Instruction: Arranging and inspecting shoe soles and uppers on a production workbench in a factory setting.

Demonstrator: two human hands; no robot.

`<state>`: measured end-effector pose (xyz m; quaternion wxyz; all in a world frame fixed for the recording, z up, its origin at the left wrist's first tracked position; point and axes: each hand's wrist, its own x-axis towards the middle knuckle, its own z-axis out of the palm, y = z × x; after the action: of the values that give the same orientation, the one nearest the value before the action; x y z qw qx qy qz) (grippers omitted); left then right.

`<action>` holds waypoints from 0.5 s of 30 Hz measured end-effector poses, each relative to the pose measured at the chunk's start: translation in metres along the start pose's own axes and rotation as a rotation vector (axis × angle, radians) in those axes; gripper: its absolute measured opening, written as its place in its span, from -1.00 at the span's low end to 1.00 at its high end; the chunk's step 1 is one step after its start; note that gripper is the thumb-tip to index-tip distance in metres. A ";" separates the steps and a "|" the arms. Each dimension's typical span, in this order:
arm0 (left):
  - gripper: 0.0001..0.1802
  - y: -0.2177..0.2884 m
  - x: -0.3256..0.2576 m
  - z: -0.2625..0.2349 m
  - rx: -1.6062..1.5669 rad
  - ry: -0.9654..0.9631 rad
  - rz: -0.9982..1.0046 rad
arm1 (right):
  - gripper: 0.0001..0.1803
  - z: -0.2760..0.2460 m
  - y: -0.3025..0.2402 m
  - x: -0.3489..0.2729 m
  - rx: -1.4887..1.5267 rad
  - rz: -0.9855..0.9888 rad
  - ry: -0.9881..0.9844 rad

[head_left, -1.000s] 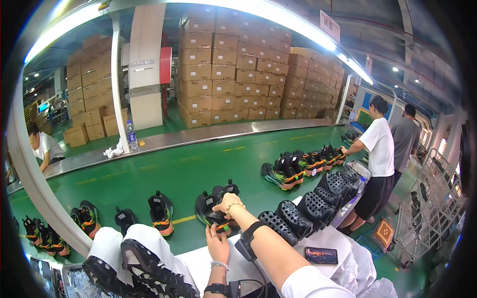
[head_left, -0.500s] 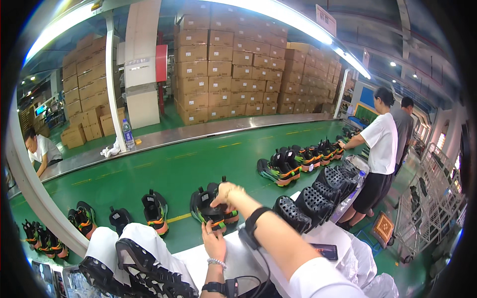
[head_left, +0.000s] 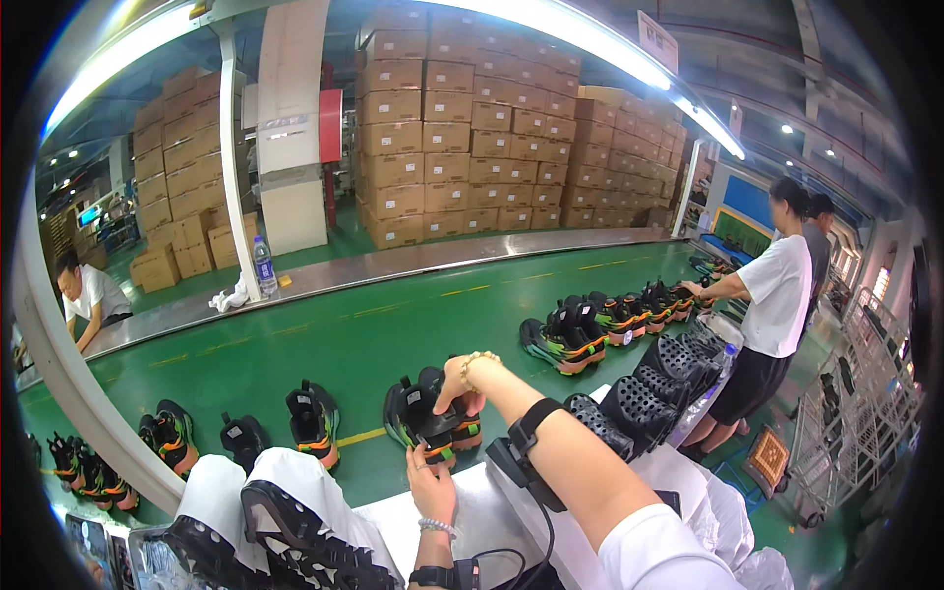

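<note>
Black shoe pair (head_left: 429, 421) with green and orange soles sits on the green conveyor belt (head_left: 324, 344), at its near edge, straight ahead of the person. The right hand (head_left: 458, 385) reaches over from above and grips the heel collar of the right-hand shoe — seemingly to steady or lift it. The left hand (head_left: 430, 484) comes up from below, fingers loosely extended, just touching the near side of the pair. White stuffed shoe uppers (head_left: 285, 506) lie on the white surface (head_left: 492, 521) beside the left forearm.
</note>
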<state>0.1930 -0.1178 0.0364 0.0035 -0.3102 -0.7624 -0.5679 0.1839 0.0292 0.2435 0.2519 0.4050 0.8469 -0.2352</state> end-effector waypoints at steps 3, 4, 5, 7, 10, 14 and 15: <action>-0.57 0.000 0.000 0.000 -0.019 0.047 0.005 | -0.48 0.040 -0.001 0.006 0.139 -0.190 0.314; -0.57 0.003 0.000 0.004 -0.028 0.040 0.011 | -0.48 0.057 0.004 0.020 0.115 -0.225 0.486; -0.56 0.001 0.002 0.001 -0.067 0.023 -0.029 | -0.48 0.071 0.003 0.035 0.111 -0.223 0.578; -0.56 -0.002 0.002 0.002 -0.112 -0.002 -0.068 | -0.48 0.085 0.000 0.043 0.099 -0.189 0.682; -0.56 -0.007 0.004 -0.002 0.012 0.098 0.061 | -0.57 0.116 -0.023 0.053 0.032 -0.166 0.764; -0.55 -0.013 0.002 0.003 -0.091 0.103 0.002 | -0.68 0.123 -0.032 0.063 0.029 -0.039 0.669; -0.55 -0.016 0.002 0.003 -0.085 0.079 -0.022 | -0.68 0.124 -0.036 0.071 0.029 -0.044 0.670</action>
<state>0.1848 -0.1166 0.0217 0.0144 -0.2791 -0.7401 -0.6117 0.1458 -0.0256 0.1121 -0.0515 0.4451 0.8876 -0.1065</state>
